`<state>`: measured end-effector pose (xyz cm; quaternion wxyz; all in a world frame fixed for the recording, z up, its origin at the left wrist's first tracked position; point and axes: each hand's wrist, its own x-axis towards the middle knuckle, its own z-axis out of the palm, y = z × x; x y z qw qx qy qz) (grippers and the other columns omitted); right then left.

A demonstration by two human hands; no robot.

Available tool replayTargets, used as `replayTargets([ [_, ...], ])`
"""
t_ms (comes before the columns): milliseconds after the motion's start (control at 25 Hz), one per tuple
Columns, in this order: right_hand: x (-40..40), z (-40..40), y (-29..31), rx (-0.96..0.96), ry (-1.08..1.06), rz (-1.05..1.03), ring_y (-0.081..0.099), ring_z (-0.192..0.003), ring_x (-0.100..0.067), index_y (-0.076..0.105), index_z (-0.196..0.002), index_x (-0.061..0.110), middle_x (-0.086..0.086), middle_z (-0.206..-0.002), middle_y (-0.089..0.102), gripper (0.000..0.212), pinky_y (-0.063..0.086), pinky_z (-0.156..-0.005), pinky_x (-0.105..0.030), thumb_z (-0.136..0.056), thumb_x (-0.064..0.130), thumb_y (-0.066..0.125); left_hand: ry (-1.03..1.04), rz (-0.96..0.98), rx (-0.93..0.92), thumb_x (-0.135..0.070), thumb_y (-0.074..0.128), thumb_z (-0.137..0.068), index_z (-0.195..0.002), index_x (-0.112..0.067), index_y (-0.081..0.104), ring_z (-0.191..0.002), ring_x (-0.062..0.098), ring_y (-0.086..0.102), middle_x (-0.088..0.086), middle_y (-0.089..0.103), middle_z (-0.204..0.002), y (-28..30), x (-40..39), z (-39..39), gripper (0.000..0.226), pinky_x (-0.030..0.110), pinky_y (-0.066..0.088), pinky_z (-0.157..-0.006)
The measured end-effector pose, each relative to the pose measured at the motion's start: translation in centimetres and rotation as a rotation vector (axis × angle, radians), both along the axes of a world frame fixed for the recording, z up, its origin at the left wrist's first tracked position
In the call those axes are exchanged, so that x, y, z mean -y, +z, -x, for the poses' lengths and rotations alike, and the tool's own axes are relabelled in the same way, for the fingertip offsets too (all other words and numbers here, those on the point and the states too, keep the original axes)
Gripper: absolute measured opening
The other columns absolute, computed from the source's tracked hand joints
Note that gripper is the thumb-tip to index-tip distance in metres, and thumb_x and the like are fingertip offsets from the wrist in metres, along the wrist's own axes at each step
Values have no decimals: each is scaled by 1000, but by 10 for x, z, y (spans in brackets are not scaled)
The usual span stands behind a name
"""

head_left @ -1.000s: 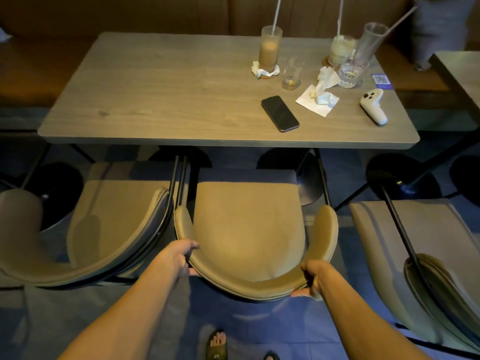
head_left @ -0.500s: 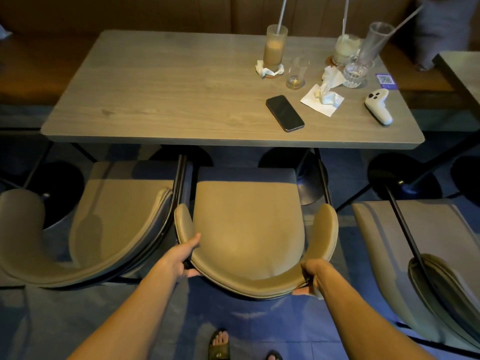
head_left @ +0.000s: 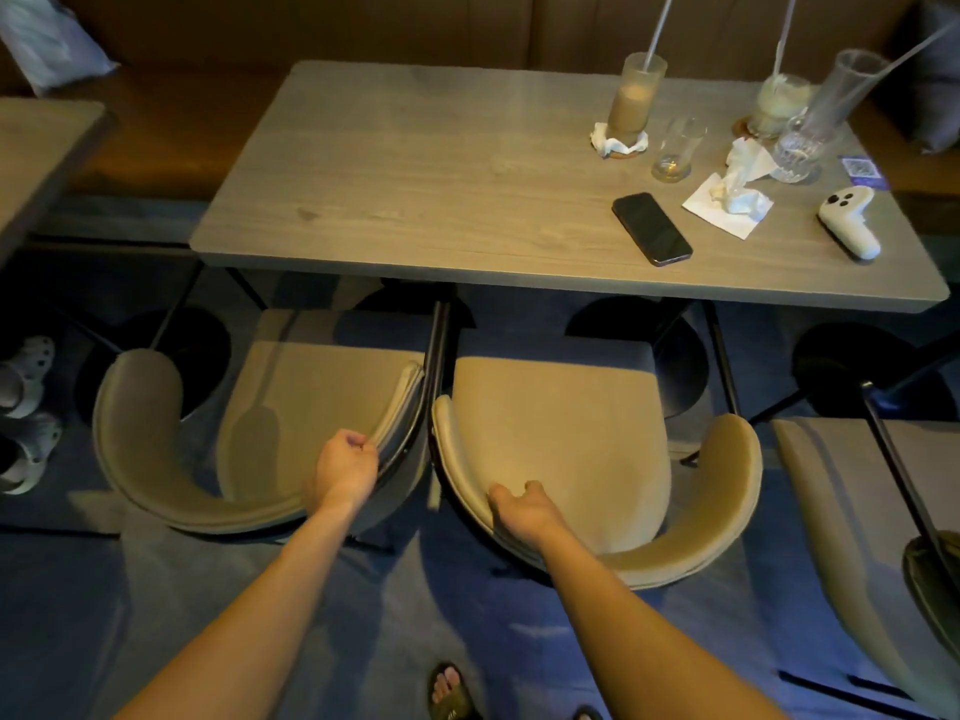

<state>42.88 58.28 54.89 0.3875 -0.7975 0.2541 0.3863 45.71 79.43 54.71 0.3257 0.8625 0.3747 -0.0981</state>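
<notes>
Presently: two tan chairs in hand at the table's near edge

Item 1, left chair (head_left: 291, 392): stands at the near left corner of the table (head_left: 415, 189), its seat front reaching the table's edge. The left hand (head_left: 345, 462) grips the right tip of its curved backrest, fingers curled round the rim.

Item 2, middle chair (head_left: 561, 433): just beside the first, at the middle of the near edge. The right hand (head_left: 519, 504) clasps the left part of its backrest, fingers hooked over the top.

Item 3, tabletop: phone (head_left: 652, 228) and white controller (head_left: 849, 223) lie toward the near right corner.
</notes>
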Motion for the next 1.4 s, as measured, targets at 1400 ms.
replayTargets([
  [1400,-55,-12,-39,279,312,205,64,-93,-29,36,-143,42,-6,-105,69,64,56,-84,-39,-79,49,42,-699,-65,-338,-48,44,-94,-148,-47,17,-116,34,56,6,61,-130,-45,-43,-3,61,36,48,-95],
])
